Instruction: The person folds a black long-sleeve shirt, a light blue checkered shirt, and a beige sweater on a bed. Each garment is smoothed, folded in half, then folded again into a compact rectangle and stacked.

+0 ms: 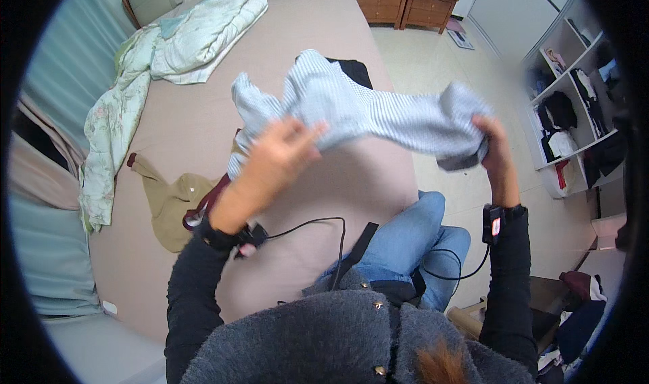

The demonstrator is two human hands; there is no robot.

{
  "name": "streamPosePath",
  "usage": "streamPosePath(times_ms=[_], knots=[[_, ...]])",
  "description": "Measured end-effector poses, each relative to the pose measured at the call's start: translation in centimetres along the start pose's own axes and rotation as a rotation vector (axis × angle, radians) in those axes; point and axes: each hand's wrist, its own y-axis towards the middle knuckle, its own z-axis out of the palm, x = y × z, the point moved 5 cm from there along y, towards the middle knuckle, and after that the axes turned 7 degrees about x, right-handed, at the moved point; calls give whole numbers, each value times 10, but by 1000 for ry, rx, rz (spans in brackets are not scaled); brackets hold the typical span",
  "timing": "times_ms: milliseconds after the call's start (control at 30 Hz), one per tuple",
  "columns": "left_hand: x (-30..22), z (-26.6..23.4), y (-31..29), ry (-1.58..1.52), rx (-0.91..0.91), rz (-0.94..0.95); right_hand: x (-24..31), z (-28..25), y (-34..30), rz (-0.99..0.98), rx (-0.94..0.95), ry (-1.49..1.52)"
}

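Observation:
A long-sleeved shirt (331, 107) with fine blue-and-white stripes stretches above the bed, from near its middle out past its right edge. My right hand (497, 144) is closed round the right end of the shirt, where a darker piece of cloth hangs below the fingers. Over the shirt's left part is my left hand (280, 154), smeared by motion, so its grip is unclear. Below and left of that hand, a tan garment (176, 208) lies on the bed beside a maroon one (215, 198). Partly hidden behind the shirt is a folded black cloth (355, 73).
The bed (324, 181) carries a rumpled floral quilt (203, 39) at its far left. Wooden nightstands (426, 9) stand at the far end. Open shelves of clothes (568, 107) line the right side, with more clothes (581, 323) piled lower right. Cables run from both wrist devices.

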Motion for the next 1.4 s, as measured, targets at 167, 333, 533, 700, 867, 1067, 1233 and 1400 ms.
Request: streamPosePath(times_ms=[167, 333, 533, 700, 867, 1067, 1233, 1400], knots=[[-7, 114, -63, -382, 415, -105, -137, -82, -37, 577, 23, -1338], [68, 148, -80, -122, 514, -467, -197, -61, -11, 279, 117, -1242], [90, 195, -29, -132, 109, -369, -232, 26, 69, 147, 98, -990], [32, 208, -8, -239, 195, -264, -236, 63, 52, 704, -162, -155], [-64, 200, -58, -136, 210, 121, -235, 70, -9, 707, -158, 188], [-62, 216, -100, -466, 550, 107, -258, 53, -55, 679, -223, 343], [-42, 184, -71, -360, 114, -203, -254, 50, -72, 559, -208, 755], [-63, 178, -24, -73, 88, 45, -239, 56, -70, 527, -118, 829]])
